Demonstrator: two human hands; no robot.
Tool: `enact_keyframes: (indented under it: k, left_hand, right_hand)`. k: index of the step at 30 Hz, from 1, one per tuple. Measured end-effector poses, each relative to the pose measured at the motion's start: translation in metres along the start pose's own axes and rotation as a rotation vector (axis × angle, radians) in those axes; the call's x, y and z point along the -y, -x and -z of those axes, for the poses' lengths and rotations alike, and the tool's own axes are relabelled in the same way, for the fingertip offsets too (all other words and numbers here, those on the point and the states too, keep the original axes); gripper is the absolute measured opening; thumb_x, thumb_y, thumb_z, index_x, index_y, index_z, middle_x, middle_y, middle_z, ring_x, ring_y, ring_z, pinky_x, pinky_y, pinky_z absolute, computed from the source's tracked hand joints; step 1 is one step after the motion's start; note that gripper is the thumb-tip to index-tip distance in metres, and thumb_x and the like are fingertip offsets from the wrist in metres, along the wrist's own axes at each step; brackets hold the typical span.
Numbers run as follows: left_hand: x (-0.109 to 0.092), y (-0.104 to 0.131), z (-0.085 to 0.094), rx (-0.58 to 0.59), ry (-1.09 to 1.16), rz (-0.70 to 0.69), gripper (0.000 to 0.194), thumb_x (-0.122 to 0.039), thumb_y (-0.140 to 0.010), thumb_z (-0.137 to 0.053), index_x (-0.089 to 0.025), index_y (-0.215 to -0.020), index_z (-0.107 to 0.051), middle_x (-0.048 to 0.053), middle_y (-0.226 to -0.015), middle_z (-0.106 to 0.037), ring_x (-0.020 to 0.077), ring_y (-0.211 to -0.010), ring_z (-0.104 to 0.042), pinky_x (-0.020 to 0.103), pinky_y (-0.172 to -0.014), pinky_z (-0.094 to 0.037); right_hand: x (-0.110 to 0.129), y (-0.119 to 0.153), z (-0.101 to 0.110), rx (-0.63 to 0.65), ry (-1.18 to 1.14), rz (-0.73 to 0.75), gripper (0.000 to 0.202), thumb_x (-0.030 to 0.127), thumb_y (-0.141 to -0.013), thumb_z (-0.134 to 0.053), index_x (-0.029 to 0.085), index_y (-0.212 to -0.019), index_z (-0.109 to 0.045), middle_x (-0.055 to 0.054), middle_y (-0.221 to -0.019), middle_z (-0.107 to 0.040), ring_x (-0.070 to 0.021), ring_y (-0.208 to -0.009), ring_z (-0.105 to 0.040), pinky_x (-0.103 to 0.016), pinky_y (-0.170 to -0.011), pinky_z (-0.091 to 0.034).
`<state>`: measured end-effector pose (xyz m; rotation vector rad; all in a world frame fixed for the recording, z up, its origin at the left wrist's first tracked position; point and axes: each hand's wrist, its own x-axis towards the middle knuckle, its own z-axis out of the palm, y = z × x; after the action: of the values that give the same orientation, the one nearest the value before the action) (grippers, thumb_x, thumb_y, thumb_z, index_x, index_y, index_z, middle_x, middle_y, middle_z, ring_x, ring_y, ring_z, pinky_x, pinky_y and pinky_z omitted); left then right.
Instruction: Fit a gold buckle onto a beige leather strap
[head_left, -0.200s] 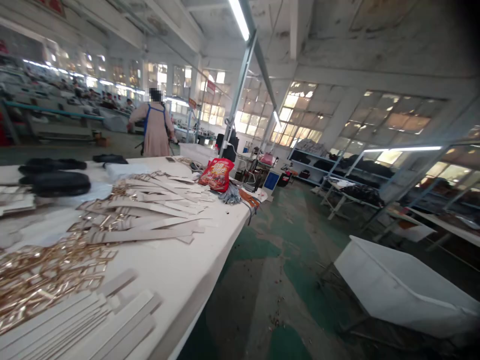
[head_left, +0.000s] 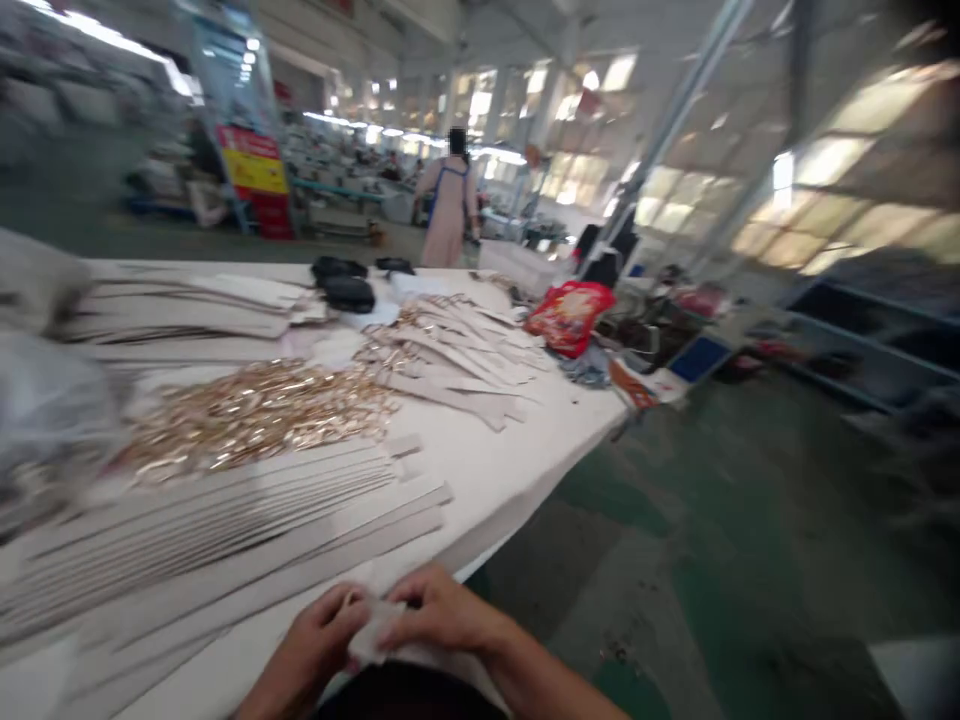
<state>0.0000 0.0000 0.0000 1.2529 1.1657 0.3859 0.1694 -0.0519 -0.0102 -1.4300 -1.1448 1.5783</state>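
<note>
In my head view, left hand [head_left: 324, 632] and right hand [head_left: 439, 615], grip closed on a pale piece [head_left: 369, 634] at the near edge of the table [head_left: 480, 475], print on red bag [head_left: 571, 315] and red-yellow sign [head_left: 255, 168] blurred past reading, gold metal pieces [head_left: 259, 412] beside plastic bag [head_left: 49, 395]

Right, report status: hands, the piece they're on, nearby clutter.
Left hand and right hand on a small pale piece, detail blurred. Closest clutter: long pale strips on the table; gold-toned metal pieces beyond.
</note>
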Motion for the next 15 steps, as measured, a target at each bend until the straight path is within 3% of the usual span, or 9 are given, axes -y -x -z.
enact_keyframes:
  k: [3,9,12,15]
  left_hand:
    - [0.007,-0.010,0.009,0.162,0.318,0.024,0.037,-0.051,-0.059,-0.072,-0.016,-0.071,-0.069,0.002,-0.064,-0.062,0.0132,-0.059,-0.055,0.023,-0.051,-0.045]
    - [-0.012,-0.012,0.037,0.258,0.311,-0.155,0.037,-0.040,-0.060,-0.075,-0.010,-0.083,-0.072,0.004,-0.065,-0.063,0.0118,-0.058,-0.053,0.024,-0.055,-0.046]
    - [-0.016,-0.023,0.048,0.174,0.297,-0.250,0.035,-0.040,-0.064,-0.073,-0.010,-0.081,-0.071,0.002,-0.060,-0.060,0.0098,-0.055,-0.050,0.022,-0.055,-0.042]
    - [-0.009,-0.047,0.064,-0.005,0.261,-0.368,0.029,-0.040,-0.069,-0.069,-0.011,-0.072,-0.067,0.000,-0.059,-0.058,0.0093,-0.057,-0.048,0.022,-0.056,-0.039]
  right_hand:
    - [0.021,-0.010,0.007,0.112,0.099,-0.054,0.029,0.041,-0.061,-0.074,0.013,-0.068,-0.067,0.004,-0.055,-0.050,-0.0059,-0.053,-0.037,-0.019,-0.048,-0.026]
    - [0.061,-0.042,0.023,0.350,0.235,-0.116,0.032,0.040,-0.060,-0.076,0.011,-0.069,-0.067,0.003,-0.056,-0.054,-0.0066,-0.053,-0.040,-0.020,-0.050,-0.027]
    - [0.082,-0.065,0.022,0.350,0.334,-0.092,0.034,0.042,-0.058,-0.077,0.012,-0.069,-0.067,0.002,-0.057,-0.057,-0.0078,-0.053,-0.043,-0.021,-0.051,-0.028]
    - [0.101,-0.098,0.016,0.284,0.558,0.047,0.036,0.047,-0.060,-0.074,0.013,-0.072,-0.068,0.001,-0.059,-0.059,-0.0093,-0.055,-0.046,-0.022,-0.051,-0.030]
